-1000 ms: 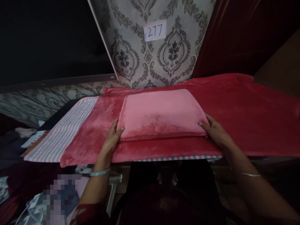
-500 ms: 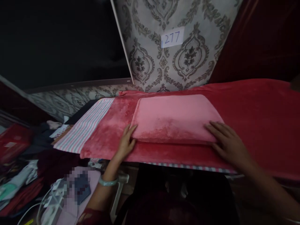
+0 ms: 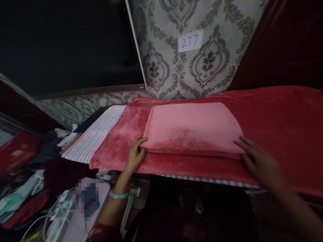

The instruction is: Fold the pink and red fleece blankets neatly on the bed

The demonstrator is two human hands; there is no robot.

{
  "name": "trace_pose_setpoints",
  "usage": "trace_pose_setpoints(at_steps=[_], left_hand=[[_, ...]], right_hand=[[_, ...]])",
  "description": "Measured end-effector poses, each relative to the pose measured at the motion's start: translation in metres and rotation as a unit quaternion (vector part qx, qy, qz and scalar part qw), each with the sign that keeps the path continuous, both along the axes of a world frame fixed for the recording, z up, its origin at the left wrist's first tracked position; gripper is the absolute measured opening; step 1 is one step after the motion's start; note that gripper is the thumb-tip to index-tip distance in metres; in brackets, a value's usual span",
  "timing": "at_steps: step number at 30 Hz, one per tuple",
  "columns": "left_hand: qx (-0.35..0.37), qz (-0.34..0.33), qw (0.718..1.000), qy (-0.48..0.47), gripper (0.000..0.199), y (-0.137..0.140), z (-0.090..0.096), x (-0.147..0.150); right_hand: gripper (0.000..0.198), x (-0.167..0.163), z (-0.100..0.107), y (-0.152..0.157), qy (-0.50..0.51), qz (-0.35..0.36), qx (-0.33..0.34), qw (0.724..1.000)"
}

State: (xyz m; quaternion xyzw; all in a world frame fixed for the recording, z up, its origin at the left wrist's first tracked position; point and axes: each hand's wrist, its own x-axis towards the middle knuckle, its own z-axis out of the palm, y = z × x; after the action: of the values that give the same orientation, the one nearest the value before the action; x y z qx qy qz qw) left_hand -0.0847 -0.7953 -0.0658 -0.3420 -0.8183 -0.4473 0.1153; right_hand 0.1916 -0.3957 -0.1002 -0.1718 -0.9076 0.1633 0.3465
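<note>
A folded pink plush blanket (image 3: pixel 191 122) lies on a larger red plush cover (image 3: pixel 280 134), its front part darker where the pile is ruffled. The front left corner is in my left hand (image 3: pixel 135 156), fingers on top and thumb at the front edge. At the opposite front corner, my right hand (image 3: pixel 259 161) grips the blanket's edge, fingers over it and thumb lower down. The undersides of both corners are hidden.
A striped cloth (image 3: pixel 98 131) shows at the cover's left end. Behind are a large dark screen (image 3: pixel 70 43) and a patterned wall bearing a paper marked 277 (image 3: pixel 190 41). Clothes (image 3: pixel 22 191), a power strip (image 3: pixel 57 228) and cables lie lower left.
My right hand has slid right, from the blanket's top to its front right corner, which now reaches further right. My left hand stays at the left corner. The view has shifted slightly.
</note>
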Motion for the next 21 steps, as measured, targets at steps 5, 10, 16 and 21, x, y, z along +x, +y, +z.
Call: trace_pose_setpoints(at_steps=[5,10,16,21], left_hand=[[-0.007,0.013,0.996,-0.083,0.048,0.001,0.007,-0.003],[-0.041,0.012,0.986,-0.163,0.064,0.006,0.019,-0.004],[0.04,0.059,0.973,-0.22,0.047,0.009,0.025,0.001],[0.021,0.033,0.976,-0.216,0.049,-0.003,0.025,-0.003]], right_hand=[[0.064,-0.002,0.016,-0.009,-0.07,-0.072,-0.108,0.989],[0.066,-0.008,0.021,-0.007,-0.037,-0.043,-0.19,0.98],[0.049,-0.016,0.012,0.004,0.063,-0.001,-0.277,0.959],[0.051,-0.004,0.01,0.012,0.04,0.009,-0.265,0.964]])
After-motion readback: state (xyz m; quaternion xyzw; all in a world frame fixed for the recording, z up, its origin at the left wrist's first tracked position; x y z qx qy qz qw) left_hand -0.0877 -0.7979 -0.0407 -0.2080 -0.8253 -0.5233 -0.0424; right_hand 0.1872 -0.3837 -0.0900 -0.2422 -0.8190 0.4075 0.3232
